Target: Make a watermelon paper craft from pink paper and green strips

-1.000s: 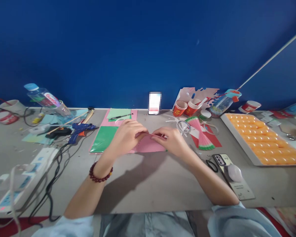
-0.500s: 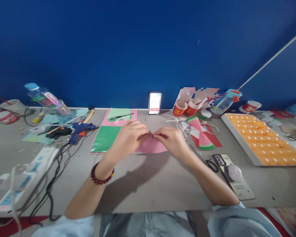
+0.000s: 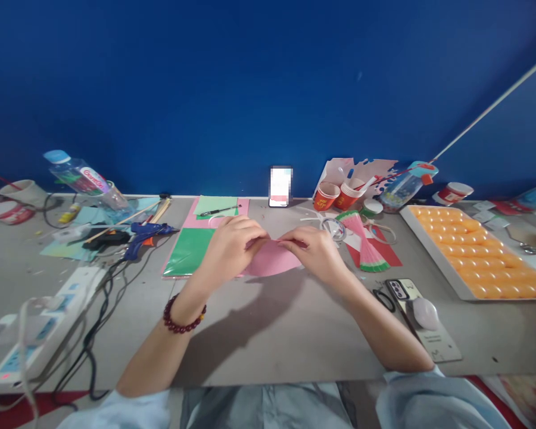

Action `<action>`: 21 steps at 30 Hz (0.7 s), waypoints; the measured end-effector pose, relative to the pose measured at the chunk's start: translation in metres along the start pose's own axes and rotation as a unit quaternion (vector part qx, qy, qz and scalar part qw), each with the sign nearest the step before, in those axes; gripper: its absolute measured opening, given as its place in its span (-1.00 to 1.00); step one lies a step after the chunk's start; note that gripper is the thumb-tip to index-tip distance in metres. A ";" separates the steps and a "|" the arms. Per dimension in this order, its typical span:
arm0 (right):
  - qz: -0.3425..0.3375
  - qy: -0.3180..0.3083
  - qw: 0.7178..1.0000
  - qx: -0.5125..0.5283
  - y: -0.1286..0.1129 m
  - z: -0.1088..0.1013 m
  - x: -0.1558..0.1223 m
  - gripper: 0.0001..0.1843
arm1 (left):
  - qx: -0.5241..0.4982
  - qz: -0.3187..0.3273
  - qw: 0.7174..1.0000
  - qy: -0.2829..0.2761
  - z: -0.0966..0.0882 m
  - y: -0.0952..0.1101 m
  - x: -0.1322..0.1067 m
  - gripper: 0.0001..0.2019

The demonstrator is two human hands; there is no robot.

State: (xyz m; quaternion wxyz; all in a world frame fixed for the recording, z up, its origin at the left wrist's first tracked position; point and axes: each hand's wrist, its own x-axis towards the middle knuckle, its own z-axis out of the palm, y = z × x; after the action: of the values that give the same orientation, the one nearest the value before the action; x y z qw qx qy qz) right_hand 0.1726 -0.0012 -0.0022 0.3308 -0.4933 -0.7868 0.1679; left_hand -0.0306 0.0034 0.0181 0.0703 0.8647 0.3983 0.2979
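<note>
A sheet of pink paper [image 3: 274, 260] is held up over the middle of the desk, its upper edge pinched by both hands. My left hand [image 3: 234, 247], with a dark red bead bracelet [image 3: 183, 325] on the wrist, closes thumb and fingers on that edge. Closed on the same edge a little to the right is my right hand [image 3: 315, 250]. A narrow stretch of paper shows between the fingertips. Part of the sheet is hidden behind the hands. Beyond my left hand lie green paper packs [image 3: 190, 253] and a black pen [image 3: 218, 211].
Left are a blue glue gun [image 3: 147, 235], a power strip [image 3: 49, 325] and a tilted bottle [image 3: 87, 179]. A lit phone [image 3: 280, 187] leans on the blue wall. Right are paper cups [image 3: 326, 196], a pleated watermelon-coloured paper fan [image 3: 365, 241], another phone [image 3: 440, 342] and an orange-filled tray [image 3: 482, 250].
My fingertips have moved slightly apart along the upper edge of the pink paper, so more of it shows between them. Both hands still grip it.
</note>
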 end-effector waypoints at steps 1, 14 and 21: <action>-0.001 0.001 1.000 -0.004 0.000 0.001 0.000 -0.88 | 0.004 -0.001 1.000 -0.002 0.000 0.001 0.000 -0.84; -0.017 -0.017 0.999 -0.044 -0.004 0.001 -0.002 -0.86 | 0.032 0.021 0.999 -0.012 0.006 0.009 -0.001 -0.73; 0.010 -0.037 0.999 -0.038 -0.006 -0.008 -0.002 -0.79 | 0.013 -0.002 1.000 0.001 0.005 0.005 -0.001 -0.78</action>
State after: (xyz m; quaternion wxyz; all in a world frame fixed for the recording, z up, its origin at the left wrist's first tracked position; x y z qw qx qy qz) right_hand 0.1745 -0.0060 0.0061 0.2803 -0.5066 -0.7997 0.1590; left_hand -0.0254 0.0000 0.0149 0.0593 0.8644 0.4038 0.2937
